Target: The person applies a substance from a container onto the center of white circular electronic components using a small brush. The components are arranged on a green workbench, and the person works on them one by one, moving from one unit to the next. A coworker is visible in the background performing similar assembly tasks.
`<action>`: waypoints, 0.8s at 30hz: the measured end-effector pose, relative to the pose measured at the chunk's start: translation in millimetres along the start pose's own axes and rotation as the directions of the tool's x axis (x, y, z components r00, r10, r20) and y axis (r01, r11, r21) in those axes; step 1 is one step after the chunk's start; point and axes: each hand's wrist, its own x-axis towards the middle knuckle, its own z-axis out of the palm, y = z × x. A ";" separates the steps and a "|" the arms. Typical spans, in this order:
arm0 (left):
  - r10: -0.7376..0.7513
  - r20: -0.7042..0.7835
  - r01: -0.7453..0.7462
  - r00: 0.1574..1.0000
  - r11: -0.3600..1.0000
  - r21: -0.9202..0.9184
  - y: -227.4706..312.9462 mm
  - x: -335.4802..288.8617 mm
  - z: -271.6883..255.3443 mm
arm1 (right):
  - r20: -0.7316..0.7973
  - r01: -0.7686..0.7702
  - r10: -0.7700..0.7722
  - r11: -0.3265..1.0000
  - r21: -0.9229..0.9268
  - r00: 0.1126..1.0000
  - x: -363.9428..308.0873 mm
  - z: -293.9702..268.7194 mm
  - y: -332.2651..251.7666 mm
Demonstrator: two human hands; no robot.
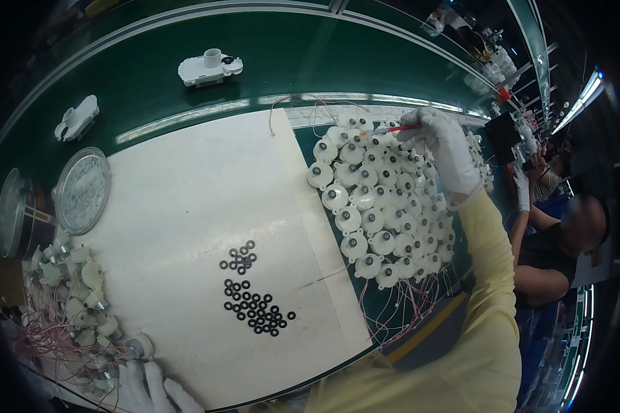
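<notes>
While our right hand (442, 141) pinches a red stick (401, 128) over white parts (383, 198), we cannot tell whether our left hand (150, 389) grips.

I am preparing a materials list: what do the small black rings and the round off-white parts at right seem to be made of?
The small black rings are probably rubber, or perhaps plastic: dark, fairly matt all over. The round off-white parts look like moulded plastic: smooth, softly shiny, with even milky colour.
</notes>
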 end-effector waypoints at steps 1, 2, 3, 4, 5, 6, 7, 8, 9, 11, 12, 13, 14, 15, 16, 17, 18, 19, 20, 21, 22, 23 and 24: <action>0.001 -0.014 -0.001 1.000 1.000 0.000 -0.5 -1.0 0.7 | 0.005 0.000 0.000 1.000 -0.013 1.000 -0.4 0.7 -1.6; 0.001 -0.027 -0.001 1.000 1.000 -0.001 -1.5 -2.6 1.8 | 0.011 0.000 0.001 1.000 -0.027 1.000 -0.8 1.3 -2.0; 0.001 -0.045 -0.002 0.999 1.000 -0.001 -2.1 -3.4 2.8 | 0.004 -0.001 0.001 1.000 -0.017 1.000 -0.5 1.2 -1.1; -0.009 -0.039 0.009 0.999 1.000 0.003 -1.8 -3.8 2.9 | -0.002 -0.001 0.001 1.000 -0.008 1.000 0.0 1.2 1.1; -0.020 -0.033 0.020 0.999 1.000 0.007 -1.0 -4.0 2.7 | -0.008 -0.001 0.001 1.000 0.001 1.000 0.2 1.3 2.1; -0.030 -0.025 0.030 0.999 0.999 0.011 -0.3 -4.0 2.3 | -0.009 0.009 -0.009 1.000 0.014 1.000 -0.5 2.2 2.2; -0.026 -0.026 0.026 0.999 1.000 0.014 0.6 -3.1 1.9 | -0.011 0.019 -0.019 0.999 0.026 1.000 -1.4 3.6 1.8; -0.022 -0.026 0.022 0.999 1.000 0.018 1.6 -1.7 1.5 | -0.012 0.029 -0.029 0.999 0.038 1.000 -1.8 4.9 1.2; -0.019 -0.026 0.019 0.999 1.000 0.022 2.0 -1.1 1.2 | -0.010 0.022 -0.022 0.999 0.024 1.000 -1.7 6.7 0.0; -0.022 -0.029 0.023 0.999 0.999 0.025 2.0 -1.7 1.7 | -0.005 0.009 -0.009 1.000 -0.005 1.000 -1.8 9.3 -3.8; -0.024 -0.031 0.024 0.999 0.999 0.027 2.1 -1.9 1.9 | 0.010 0.004 -0.004 1.000 -0.022 1.000 -1.7 9.2 -5.0; -0.015 -0.036 0.016 0.999 1.000 0.024 1.9 -1.9 2.0 | 0.025 0.000 0.001 0.999 -0.039 1.000 -1.0 8.9 -6.1; -0.006 -0.041 0.007 0.999 1.000 0.019 1.4 -1.4 2.4 | 0.038 -0.005 0.007 0.998 -0.058 0.999 -1.0 8.5 -7.4; 0.002 -0.045 -0.002 0.999 1.000 0.015 0.9 -1.1 2.7 | 0.034 -0.013 0.015 0.998 -0.057 0.999 -1.2 8.3 -8.4; 0.001 -0.044 0.000 0.999 1.000 0.011 0.5 -0.9 2.8 | 0.029 -0.021 0.022 0.998 -0.056 0.999 -1.4 8.6 -9.4; -0.004 -0.044 0.005 0.999 1.000 0.011 0.4 -1.4 2.7 | 0.030 -0.027 0.028 0.998 -0.052 0.999 -0.2 10.4 -9.6; -0.007 -0.043 0.007 0.999 1.000 0.008 0.3 -1.5 2.9 | 0.025 -0.023 0.024 0.999 -0.049 0.999 -0.9 12.1 -10.5; -0.004 -0.042 0.004 0.999 1.000 0.007 0.3 -1.3 2.9 | 0.020 -0.019 0.020 0.999 -0.046 1.000 -1.9 14.5 -11.4; -0.002 -0.041 0.002 0.999 1.000 0.007 0.5 -0.8 2.9 | 0.015 -0.016 0.016 0.999 -0.042 1.000 -2.4 16.0 -11.9; 0.001 -0.040 -0.001 0.999 1.000 0.005 0.5 -0.7 2.8 | 0.013 -0.007 0.008 0.999 -0.046 1.000 -2.8 16.3 -12.3; -0.001 -0.042 0.001 0.999 1.000 0.000 0.5 -0.8 2.8 | 0.010 0.001 0.000 0.999 -0.049 1.000 -3.0 16.6 -12.4; -0.002 -0.044 0.002 0.999 1.000 -0.004 0.5 -1.1 3.0 | 0.009 0.009 -0.009 0.999 -0.052 1.000 -3.2 16.9 -12.5; -0.003 -0.047 0.002 0.999 1.000 -0.011 0.3 -0.9 3.3 | 0.013 0.007 -0.007 0.998 -0.057 1.000 -3.9 16.4 -13.4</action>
